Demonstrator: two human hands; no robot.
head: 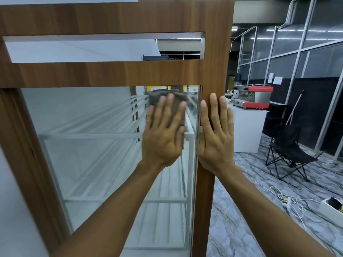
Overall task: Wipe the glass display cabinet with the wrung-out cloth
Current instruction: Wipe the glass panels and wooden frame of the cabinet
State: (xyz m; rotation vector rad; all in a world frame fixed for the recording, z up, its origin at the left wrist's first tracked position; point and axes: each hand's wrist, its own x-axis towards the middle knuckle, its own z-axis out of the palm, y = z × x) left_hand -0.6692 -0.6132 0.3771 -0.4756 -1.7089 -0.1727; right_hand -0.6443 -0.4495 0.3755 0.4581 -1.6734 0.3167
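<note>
Glass-walled shop interior, espresso machine [258, 97] behind: left hand [163, 138], grip wide and flat, presses the grey cloth [159, 95] on the upper right of the display cabinet [111, 19] glass pane [89, 149], right hand [216, 138] flat on the wooden frame [217, 58]; wiping looks underway, lower pane probably left to do.

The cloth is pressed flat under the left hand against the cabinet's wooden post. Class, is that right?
No. In the head view the cloth is pressed flat under the left hand against the glass pane, not the wooden post.
</note>
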